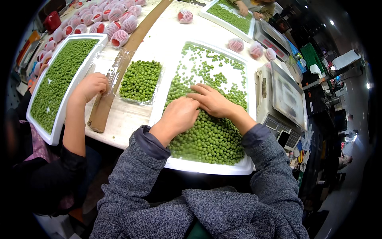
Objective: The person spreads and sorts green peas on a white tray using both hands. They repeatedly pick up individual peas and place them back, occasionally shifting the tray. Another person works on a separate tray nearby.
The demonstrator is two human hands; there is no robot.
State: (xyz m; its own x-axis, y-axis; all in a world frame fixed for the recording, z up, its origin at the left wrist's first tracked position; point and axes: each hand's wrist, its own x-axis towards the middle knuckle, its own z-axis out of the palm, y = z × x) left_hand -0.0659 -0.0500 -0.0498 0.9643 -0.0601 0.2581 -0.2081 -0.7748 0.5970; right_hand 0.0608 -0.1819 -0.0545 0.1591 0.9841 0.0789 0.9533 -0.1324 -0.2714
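Loose green peas lie in a white foam tray right in front of me, heaped toward the near side and scattered thinly at the far side. My left hand is over the middle of the tray with its fingers curled down; what is under them is hidden. Against its fingertips, my right hand rests palm down on the peas, fingers stretched and spread a little. Left of the tray stands an open clear plastic clamshell box filled with peas, its lid folded back.
A co-worker's hand is beside the lid, near another pea tray. Brown cardboard strip crosses the table. Net-wrapped red fruit crowds the far left. A weighing scale adjoins my tray; another person handles a far tray.
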